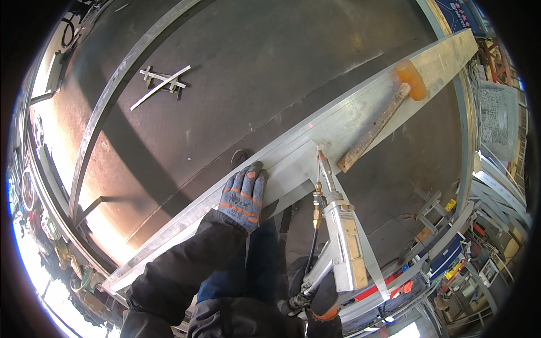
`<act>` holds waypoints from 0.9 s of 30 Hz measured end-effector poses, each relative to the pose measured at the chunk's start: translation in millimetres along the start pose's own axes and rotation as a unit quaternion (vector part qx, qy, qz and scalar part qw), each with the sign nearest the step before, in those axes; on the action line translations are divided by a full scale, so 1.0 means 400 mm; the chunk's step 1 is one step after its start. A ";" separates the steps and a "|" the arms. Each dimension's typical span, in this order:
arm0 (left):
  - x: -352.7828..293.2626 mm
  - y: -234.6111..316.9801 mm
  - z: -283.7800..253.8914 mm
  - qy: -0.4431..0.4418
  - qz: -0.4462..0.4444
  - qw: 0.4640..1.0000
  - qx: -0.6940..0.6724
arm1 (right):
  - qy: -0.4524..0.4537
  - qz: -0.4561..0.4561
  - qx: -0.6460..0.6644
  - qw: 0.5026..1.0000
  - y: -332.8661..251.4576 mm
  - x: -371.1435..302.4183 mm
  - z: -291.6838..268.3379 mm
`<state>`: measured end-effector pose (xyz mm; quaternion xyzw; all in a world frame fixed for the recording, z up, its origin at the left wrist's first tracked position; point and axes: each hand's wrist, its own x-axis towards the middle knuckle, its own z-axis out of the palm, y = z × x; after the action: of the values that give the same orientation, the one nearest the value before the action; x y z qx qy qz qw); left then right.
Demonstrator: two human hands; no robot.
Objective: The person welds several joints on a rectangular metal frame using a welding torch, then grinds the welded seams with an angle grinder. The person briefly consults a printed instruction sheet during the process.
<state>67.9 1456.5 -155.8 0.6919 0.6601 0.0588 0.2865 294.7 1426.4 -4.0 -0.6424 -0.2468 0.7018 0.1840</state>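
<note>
My left hand (245, 196), in a grey work glove with orange stripes, lies flat with outstretched fingers on a long sheet-metal profile (287, 147). This profile slants from lower left to upper right. My right hand (324, 298), in a dark glove with an orange cuff, grips the handle of a welding gun (344, 231). The gun has a copper-coloured nozzle and a thin brass-fitted feed tube beside it. Its tip stands at a pointed metal piece (307, 155) along the profile. The gun's body hides most of my right fingers.
A mallet (414, 81) with an orange head and wooden handle lies on the profile's right part. Several small metal strips (163, 84) lie on the dark floor beyond. Curved-looking metal rails (107, 107) run at left and right. Tools, metal lengths and shelving (468, 253) crowd the right side.
</note>
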 end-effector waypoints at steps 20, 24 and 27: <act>0.013 -0.001 -0.006 0.018 0.006 1.000 0.009 | -0.040 0.077 0.085 0.993 0.020 0.000 -0.030; 0.016 0.002 -0.012 0.026 0.004 1.000 -0.010 | -0.042 0.073 0.086 0.993 0.030 0.006 -0.034; 0.016 0.005 -0.015 0.025 0.006 1.000 0.007 | -0.045 0.072 0.086 0.993 0.034 0.006 -0.033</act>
<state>67.7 1464.4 -151.8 0.6959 0.6635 0.0734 0.2647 308.4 1418.0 -14.5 -0.6084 -0.1462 0.7598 0.1763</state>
